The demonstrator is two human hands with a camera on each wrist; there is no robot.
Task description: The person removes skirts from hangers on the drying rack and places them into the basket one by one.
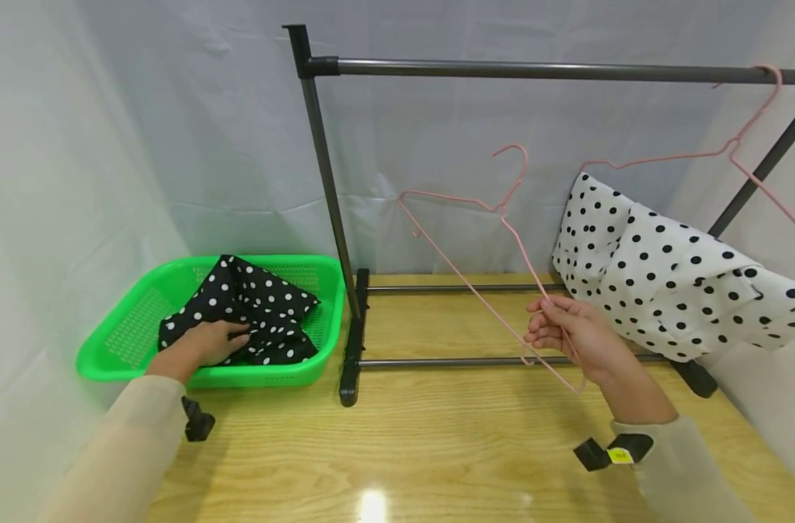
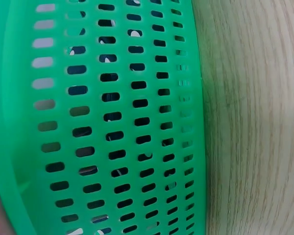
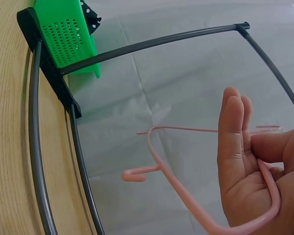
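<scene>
One white spotted cloth (image 1: 671,290) hangs already; the right hand (image 1: 570,334) pinches an empty pink hanger (image 1: 482,261), and the left hand (image 1: 208,345) rests spread on the black spotted cloth (image 1: 253,305) in the basket (image 1: 109,349).

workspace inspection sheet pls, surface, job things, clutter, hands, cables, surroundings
surface: wooden table, glare spot near front edge
job's things: black dotted cloth in green basket; loose pink hanger
clutter: white dotted cloth on second hanger hooked on rack
grippers: left hand rests on black cloth, grip unclear; right hand pinches loose hanger's corner
cables: nothing seen
surroundings: white sheeting behind and at sides
</scene>
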